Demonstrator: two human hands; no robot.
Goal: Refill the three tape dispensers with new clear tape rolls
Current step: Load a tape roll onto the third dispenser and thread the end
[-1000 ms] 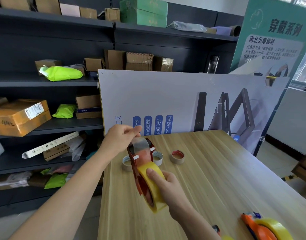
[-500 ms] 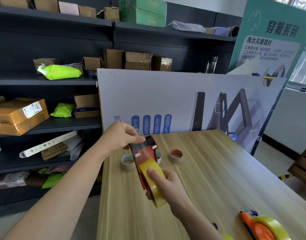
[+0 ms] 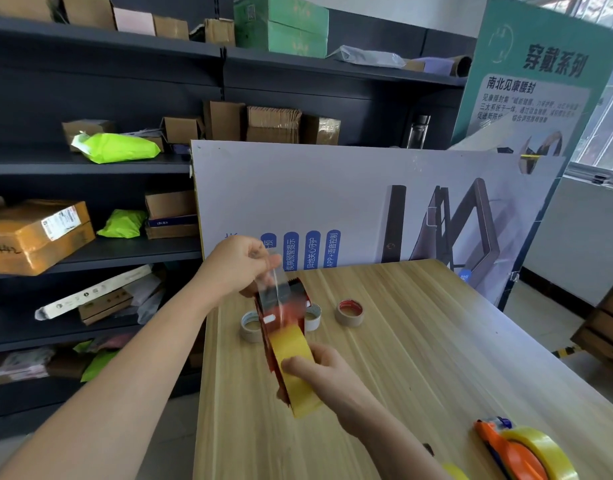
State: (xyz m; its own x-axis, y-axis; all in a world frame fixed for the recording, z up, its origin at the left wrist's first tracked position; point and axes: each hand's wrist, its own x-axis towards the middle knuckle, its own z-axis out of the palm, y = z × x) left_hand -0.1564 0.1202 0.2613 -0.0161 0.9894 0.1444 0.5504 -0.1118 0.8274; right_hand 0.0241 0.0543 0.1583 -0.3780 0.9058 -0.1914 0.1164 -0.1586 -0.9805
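I judge the refill well along: my right hand (image 3: 327, 372) grips the red dispenser (image 3: 280, 327) and its new roll (image 3: 294, 365) at table centre, my left hand (image 3: 239, 265) pinches the tape end (image 3: 275, 282) at 12 o'clock over the blade, the orange dispenser (image 3: 512, 452) at 4 o'clock looks loaded (a third is barely visible).

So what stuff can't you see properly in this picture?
- Head view: the middle empty roll is mostly hidden behind the red dispenser.
- The orange dispenser is cut off by the bottom edge.
- A yellow thing at the bottom edge is barely showing; cannot tell what it is.
- The tape end in the left hand is blurred.
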